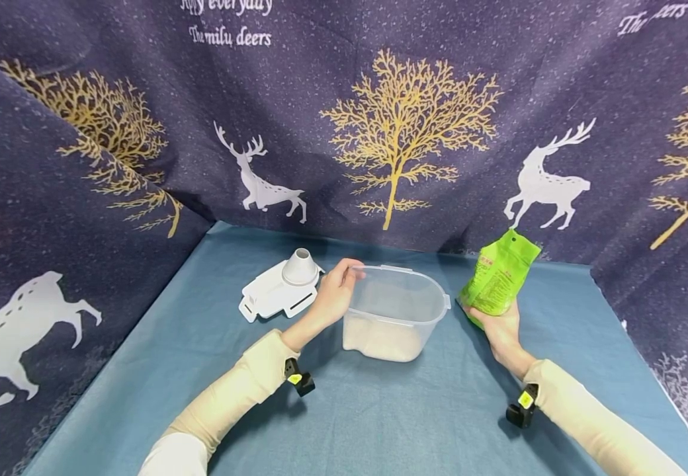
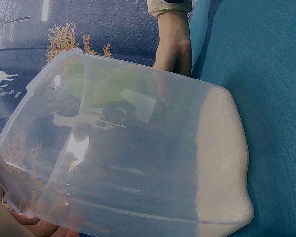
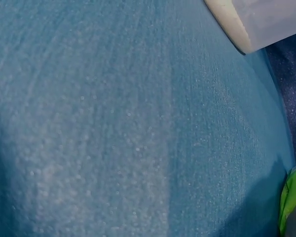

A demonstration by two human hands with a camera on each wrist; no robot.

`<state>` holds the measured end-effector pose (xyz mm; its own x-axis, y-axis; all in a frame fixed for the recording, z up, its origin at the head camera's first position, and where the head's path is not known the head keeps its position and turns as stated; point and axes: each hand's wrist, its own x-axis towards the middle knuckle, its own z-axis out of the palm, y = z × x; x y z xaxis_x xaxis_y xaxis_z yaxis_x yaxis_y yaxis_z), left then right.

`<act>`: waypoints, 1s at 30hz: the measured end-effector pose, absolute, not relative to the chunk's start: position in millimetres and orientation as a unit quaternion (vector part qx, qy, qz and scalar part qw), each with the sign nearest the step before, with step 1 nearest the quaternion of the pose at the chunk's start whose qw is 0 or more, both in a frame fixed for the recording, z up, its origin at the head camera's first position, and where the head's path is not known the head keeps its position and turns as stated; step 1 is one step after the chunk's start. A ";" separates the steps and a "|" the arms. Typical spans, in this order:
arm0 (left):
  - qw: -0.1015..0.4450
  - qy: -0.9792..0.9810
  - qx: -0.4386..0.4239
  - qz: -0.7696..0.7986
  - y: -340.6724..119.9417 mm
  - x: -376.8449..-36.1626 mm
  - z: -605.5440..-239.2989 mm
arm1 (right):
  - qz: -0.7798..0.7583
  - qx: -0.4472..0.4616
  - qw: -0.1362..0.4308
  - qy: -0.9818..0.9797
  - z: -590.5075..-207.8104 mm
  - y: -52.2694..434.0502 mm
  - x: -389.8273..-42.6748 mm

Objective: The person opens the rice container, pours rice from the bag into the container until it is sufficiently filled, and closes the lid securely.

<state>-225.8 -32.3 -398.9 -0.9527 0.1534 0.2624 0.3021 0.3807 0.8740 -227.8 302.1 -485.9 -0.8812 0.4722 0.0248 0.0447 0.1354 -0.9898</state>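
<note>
The left hand (image 1: 333, 295) curls its fingers over the near-left rim of the clear tub (image 1: 394, 311), thumb outside, steadying it on the teal cloth (image 1: 380, 416). The right hand (image 1: 501, 329) is wrapped round the bottom of the green pouch (image 1: 499, 276), holding it upright just right of the tub and apart from it; whether the pouch top is open cannot be told. A layer of white grain (image 2: 222, 163) already covers the tub's floor, so some filling looks done. The pouch is not tipped over the tub, so any pouring from it is not under way. The white lid with its funnel (image 1: 300, 266) lies off to the left, not yet fitted.
</note>
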 end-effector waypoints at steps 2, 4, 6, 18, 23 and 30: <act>0.069 -0.827 -0.139 -0.541 -32.2 -225.7 -399.4 | 0.632 -0.175 0.169 -0.736 -486.0 301.6 -226.9; 0.069 -0.825 -0.140 -0.543 -32.0 -225.6 -399.5 | 0.633 -0.170 0.170 -0.735 -485.9 300.4 -225.6; 0.070 -0.824 -0.141 -0.545 -32.0 -225.3 -399.6 | 0.633 -0.167 0.171 -0.737 -486.1 299.1 -224.2; 0.073 -0.824 -0.142 -0.544 -32.6 -224.7 -399.8 | 0.649 -0.142 0.184 -0.724 -488.5 289.9 -219.7; 0.069 -0.822 -0.142 -0.547 -32.7 -224.3 -399.9 | 0.659 -0.141 0.184 -0.715 -488.2 288.3 -219.4; 0.069 -0.819 -0.138 -0.553 -32.6 -224.9 -400.0 | 0.655 -0.138 0.177 -0.721 -486.6 287.8 -219.3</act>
<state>-224.9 -32.6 -400.0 -0.9521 0.1498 0.2667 0.3034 0.3506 0.8860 -219.3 287.8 -486.6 -0.8994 0.4308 0.0739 -0.0324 0.1029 -0.9942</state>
